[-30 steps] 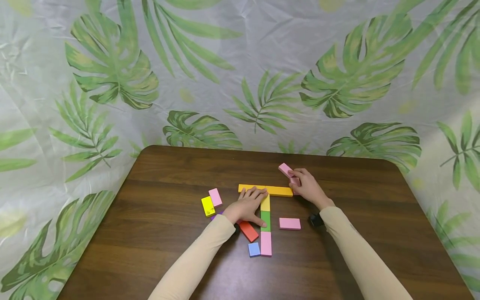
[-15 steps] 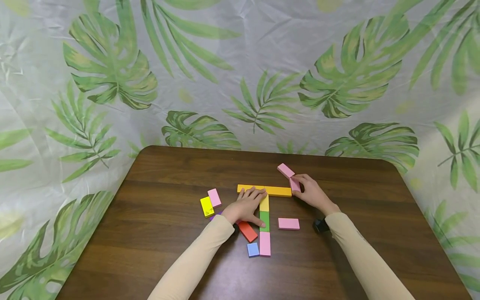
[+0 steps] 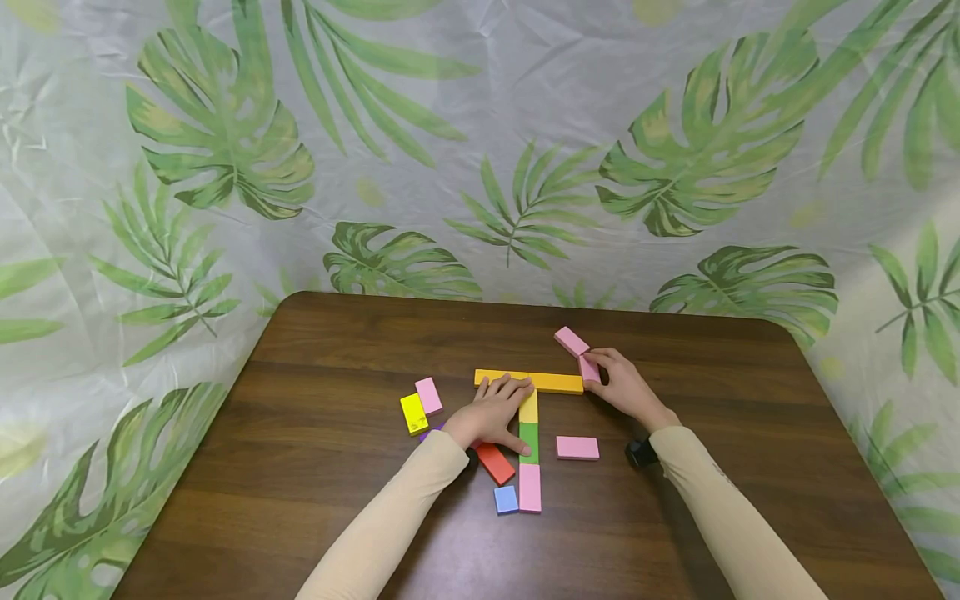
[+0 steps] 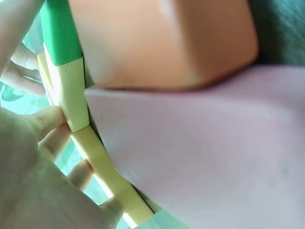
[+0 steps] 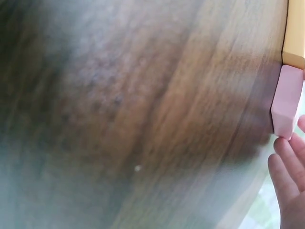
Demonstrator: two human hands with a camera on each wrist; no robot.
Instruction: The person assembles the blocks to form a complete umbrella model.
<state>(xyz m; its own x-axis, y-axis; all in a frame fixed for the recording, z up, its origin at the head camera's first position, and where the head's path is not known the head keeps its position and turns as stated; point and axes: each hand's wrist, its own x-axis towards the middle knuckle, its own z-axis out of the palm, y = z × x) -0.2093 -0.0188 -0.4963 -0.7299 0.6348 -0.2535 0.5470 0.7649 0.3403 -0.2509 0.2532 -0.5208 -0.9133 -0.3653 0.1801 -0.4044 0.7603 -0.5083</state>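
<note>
My left hand rests on a line of blocks, fingers spread over the orange blocks and thumb on the green block. A pale yellow block joins them, and a pink block ends the line. At the right end of the orange blocks, my right hand holds a pink block between thumb and fingertips. The right wrist view shows this pink block against the orange end. Touching its far corner is another pink block, slanting up-left.
Left of the line lie a red block, a small blue block, a bright yellow block and a pink block. A purple block is mostly hidden by my left arm. Another pink block lies right of the line.
My right hand has shifted slightly right and down, and its fingers have come off the far pink block's side. More of the held pink block shows. My left hand stays put.
</note>
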